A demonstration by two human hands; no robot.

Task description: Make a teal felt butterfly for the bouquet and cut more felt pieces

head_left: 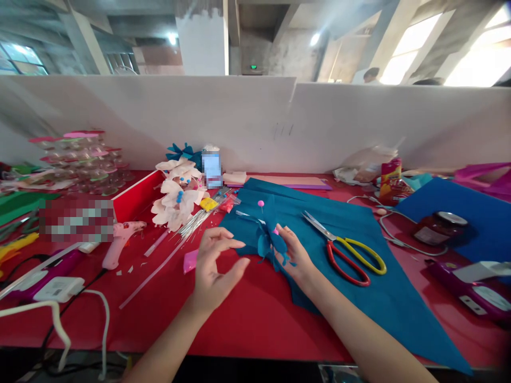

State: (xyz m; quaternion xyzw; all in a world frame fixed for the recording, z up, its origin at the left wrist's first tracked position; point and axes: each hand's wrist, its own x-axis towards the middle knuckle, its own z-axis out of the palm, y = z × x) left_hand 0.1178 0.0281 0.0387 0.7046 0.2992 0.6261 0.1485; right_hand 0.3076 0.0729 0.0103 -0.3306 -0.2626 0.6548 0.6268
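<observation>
Over the sheet of blue-green fabric or paper [343, 213], my right hand [293, 252] pinches a blue-green flower [267, 242] cut from similar material. A small pink ball [261, 203] on a thin stem rises just above it, and another pink ball lies by my fingertips. My left hand [215, 266] is held open to the left of the flower, fingers curved and thumb apart, with nothing in it. Scissors [339, 250] with one red and one yellow handle lie on the sheet, right of my right hand, blades partly spread.
A pink glue gun [120, 242] lies at left near white cables. Cream flowers [175, 199], a phone [212, 169] and thin wires [195, 222] are at the back. Stacked clear cups [80, 159] stand back left. At right are a jar [439, 229] and a purple power strip [471, 292].
</observation>
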